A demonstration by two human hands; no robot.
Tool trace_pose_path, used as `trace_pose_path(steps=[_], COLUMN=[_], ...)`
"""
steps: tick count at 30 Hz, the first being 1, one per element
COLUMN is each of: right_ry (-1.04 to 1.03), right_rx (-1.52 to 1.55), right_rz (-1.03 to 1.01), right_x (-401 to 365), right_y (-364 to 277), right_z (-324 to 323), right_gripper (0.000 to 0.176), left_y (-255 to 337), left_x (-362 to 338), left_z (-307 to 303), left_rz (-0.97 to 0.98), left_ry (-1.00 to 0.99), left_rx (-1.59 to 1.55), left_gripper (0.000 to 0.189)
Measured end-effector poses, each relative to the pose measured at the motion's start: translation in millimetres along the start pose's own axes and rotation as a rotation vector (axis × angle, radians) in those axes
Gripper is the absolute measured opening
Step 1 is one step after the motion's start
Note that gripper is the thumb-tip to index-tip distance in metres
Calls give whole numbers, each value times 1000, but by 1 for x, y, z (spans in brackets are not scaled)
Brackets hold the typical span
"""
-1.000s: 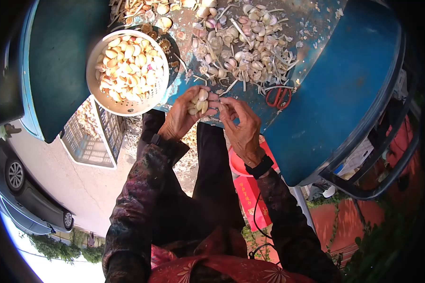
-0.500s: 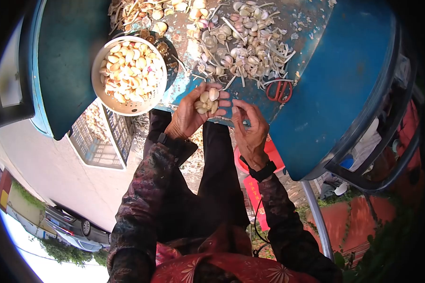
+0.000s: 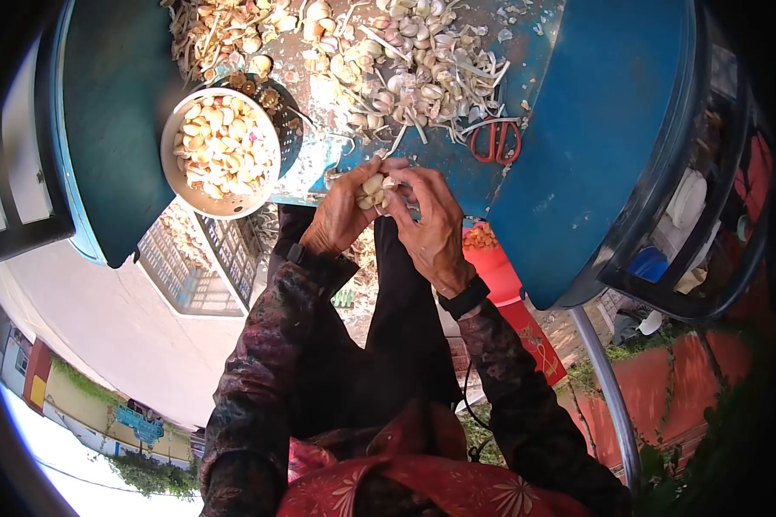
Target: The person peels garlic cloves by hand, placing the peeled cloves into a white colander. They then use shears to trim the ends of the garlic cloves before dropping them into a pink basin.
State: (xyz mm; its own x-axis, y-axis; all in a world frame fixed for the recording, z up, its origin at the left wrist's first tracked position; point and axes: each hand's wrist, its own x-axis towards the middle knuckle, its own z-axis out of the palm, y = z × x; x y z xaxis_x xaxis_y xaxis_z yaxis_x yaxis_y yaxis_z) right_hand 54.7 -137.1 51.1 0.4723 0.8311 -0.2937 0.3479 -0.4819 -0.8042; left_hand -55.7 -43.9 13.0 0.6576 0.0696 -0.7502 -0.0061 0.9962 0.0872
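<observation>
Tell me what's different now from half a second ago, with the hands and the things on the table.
The right hand was held just apart from the left; it has moved in leftward, its fingertips now at the garlic cloves in the left hand. Whether it grips one is unclear. The left hand still cups them. The scissors and filled colander stayed put; only the view shifted.

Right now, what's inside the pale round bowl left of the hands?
The bowl holds a heap of pale garlic cloves. A strip of bare inner wall shows on the side nearest the person. The bottom and the lower layers can't be seen; the heap covers them.
</observation>
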Motion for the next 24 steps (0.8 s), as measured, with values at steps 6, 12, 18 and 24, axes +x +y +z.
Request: trace_pose_path(steps=[6,12,18,24], right_ry=[27,-41,-148,-43], right_rx=[-57,128,273,458], right_rz=[-72,160,-92,15], right_x=[-15,-22,10,-25], right_y=[18,11,-52,-65], right_z=[-14,-21,21,15], right_gripper=[27,25,34,29], left_y=[-18,-34,-63,-84], left_x=[10,6,-2,27], left_z=[8,0,-30,-24], left_rz=[-71,-137,179,-174], left_ry=[61,65,125,173], left_rx=[128,145,-77,501], left_gripper=[41,34,32,31])
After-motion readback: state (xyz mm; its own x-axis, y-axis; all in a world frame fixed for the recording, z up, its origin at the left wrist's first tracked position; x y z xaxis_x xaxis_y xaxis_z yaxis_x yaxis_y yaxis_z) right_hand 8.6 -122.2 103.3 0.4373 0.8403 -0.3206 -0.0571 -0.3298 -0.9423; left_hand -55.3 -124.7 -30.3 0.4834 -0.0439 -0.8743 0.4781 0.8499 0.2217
